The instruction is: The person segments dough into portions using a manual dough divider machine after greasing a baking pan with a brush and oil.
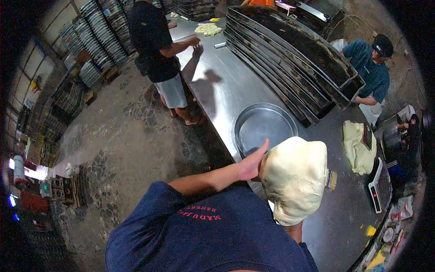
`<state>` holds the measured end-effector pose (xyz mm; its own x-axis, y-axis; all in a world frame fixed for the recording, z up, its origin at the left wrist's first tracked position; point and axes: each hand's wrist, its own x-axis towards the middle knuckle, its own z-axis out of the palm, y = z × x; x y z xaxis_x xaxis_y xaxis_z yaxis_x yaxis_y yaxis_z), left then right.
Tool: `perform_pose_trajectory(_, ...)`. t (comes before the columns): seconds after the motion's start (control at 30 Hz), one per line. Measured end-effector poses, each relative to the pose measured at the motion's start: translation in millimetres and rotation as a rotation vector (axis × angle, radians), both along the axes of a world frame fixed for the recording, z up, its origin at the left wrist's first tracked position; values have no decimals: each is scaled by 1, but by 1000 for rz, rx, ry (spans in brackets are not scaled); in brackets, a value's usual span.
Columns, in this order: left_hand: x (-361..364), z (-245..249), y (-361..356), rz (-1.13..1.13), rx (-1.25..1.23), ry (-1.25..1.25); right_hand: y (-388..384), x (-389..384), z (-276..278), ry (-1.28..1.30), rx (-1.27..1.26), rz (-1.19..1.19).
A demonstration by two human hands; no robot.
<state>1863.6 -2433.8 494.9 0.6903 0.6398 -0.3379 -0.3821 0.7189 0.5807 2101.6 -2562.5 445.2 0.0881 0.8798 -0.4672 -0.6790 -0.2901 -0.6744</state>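
A large, smooth, pale lump of dough (294, 172) is held up in front of my chest. My left hand (253, 165) presses against its left side, thumb raised and the other fingers partly hidden by the dough. From below, my right forearm (295, 231) reaches under the lump; the right hand is hidden there. Just beyond the dough, a round metal pan (237, 131) lies on the steel table (217, 90). A brush (333, 180) with tan bristles shows at the dough's right edge.
Long dark metal pans (290, 59) are stacked on the table. Another dough piece (355, 149) lies at the right near a scale-like device (375, 188). One person (152, 41) stands along the left edge, another (371, 72) at the right. Flattened dough (208, 29) lies at the far end.
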Motion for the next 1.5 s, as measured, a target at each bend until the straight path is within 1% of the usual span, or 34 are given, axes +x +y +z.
perform_pose_trajectory(0.03, 5, 2, -2, -1, 2, 3, 3, -3, 0, 1, 1, 7)
perform_pose_trajectory(0.13, 15, -8, 0, 123, 26, 328, 23, -18, -4, 13, 13, 47)
perform_pose_trajectory(0.27, 2, -8, -2, 94, 13, 370, 61, -38, 5, -11, 56, 113)
perform_pose_trajectory(0.33, -5, -7, -8, 169, 44, 43, 78, -38, 20, -88, 89, 143)
perform_pose_trajectory(0.37, -22, -20, 1, 76, -100, -197, 90, -38, 31, -157, 119, 171)
perform_pose_trajectory(0.4, -43, -35, 3, 81, -127, -293, 108, -39, 47, -263, 165, 214)
perform_pose_trajectory(0.47, -79, -40, -5, 368, 58, 536, 134, -39, 67, -496, 242, 291)
perform_pose_trajectory(0.5, -99, -42, -2, 401, 151, 742, 149, -40, 79, -668, 320, 347)
perform_pose_trajectory(0.53, -119, -64, 0, 521, 70, 660, 172, -46, 87, -907, 423, 419)
perform_pose_trajectory(0.57, -126, -47, -3, 584, -1, 589, 190, -50, 92, -1119, 524, 471)
perform_pose_trajectory(0.63, -131, -38, 2, 711, 206, 672, 222, -69, 92, -1559, 718, 586)
perform_pose_trajectory(0.67, -128, -33, 9, 711, 206, 677, 235, -83, 84, -1739, 767, 652)
perform_pose_trajectory(0.73, -116, -24, 28, 692, 457, 842, 260, -111, 40, -2043, 748, 793)
perform_pose_trajectory(0.77, -110, -24, 37, 626, 495, 876, 266, -123, 9, -2129, 730, 831)
perform_pose_trajectory(0.8, -103, -33, 47, 579, 632, 859, 272, -127, -42, -2147, 766, 750)
perform_pose_trajectory(0.83, -95, -29, 55, 409, 763, 1083, 268, -128, -87, -2199, 858, 573)
perform_pose_trajectory(0.87, -77, -10, 62, 202, 641, 1282, 265, -132, -95, -2169, 817, 546)
perform_pose_trajectory(0.9, -80, -50, 77, 160, 1022, 1250, 267, -136, -94, -2139, 788, 512)
perform_pose_trajectory(0.93, -74, -69, 82, 159, 1221, 1324, 269, -134, -96, -2104, 821, 538)
perform_pose_trajectory(0.97, -72, -105, 96, -10, 1560, 1499, 271, -128, -97, -2068, 862, 571)
perform_pose_trajectory(1.0, -69, -135, 102, -187, 1489, 1605, 277, -123, -89, -2021, 814, 757)
perform_pose_trajectory(1.03, -67, -120, 99, -364, 1474, 1645, 283, -115, -79, -1977, 775, 936)
perform_pose_trajectory(1.07, -65, -138, 95, -321, 1480, 1686, 299, -103, -80, -1768, 737, 997)
perform_pose_trajectory(1.1, -58, -137, 91, -344, 1362, 1697, 307, -94, -89, -1560, 672, 1064)
perform_pose_trajectory(1.13, -55, -137, 83, -310, 1389, 1737, 297, -91, -108, -1802, 663, 860)
perform_pose_trajectory(1.2, -53, -129, 67, -383, 1377, 1768, 250, -92, -104, -2117, 475, 634)
perform_pose_trajectory(1.23, -50, -126, 57, -391, 1372, 1768, 214, -108, -81, -2202, 300, 638)
perform_pose_trajectory(1.3, -36, -118, 42, -512, 1275, 1753, 201, -99, -83, -2188, 322, 657)
perform_pose_trajectory(1.33, -31, -106, 34, -607, 1259, 1774, 200, -99, -76, -2141, 277, 731)
perform_pose_trajectory(1.37, -28, -100, 26, -607, 1268, 1768, 202, -98, -68, -2072, 242, 809)
perform_pose_trajectory(1.4, -26, -106, 24, -514, 1349, 1744, 209, -96, -70, -2045, 312, 887)
perform_pose_trajectory(1.43, -26, -113, 37, -684, 1264, 1600, 214, -85, -71, -2030, 338, 951)
perform_pose_trajectory(1.47, -30, -80, 40, -579, 1210, 1529, 230, -66, -101, -1785, 542, 969)
perform_pose_trajectory(1.5, -32, -120, 48, -483, 1383, 1444, 242, -54, -84, -1679, 538, 1097)
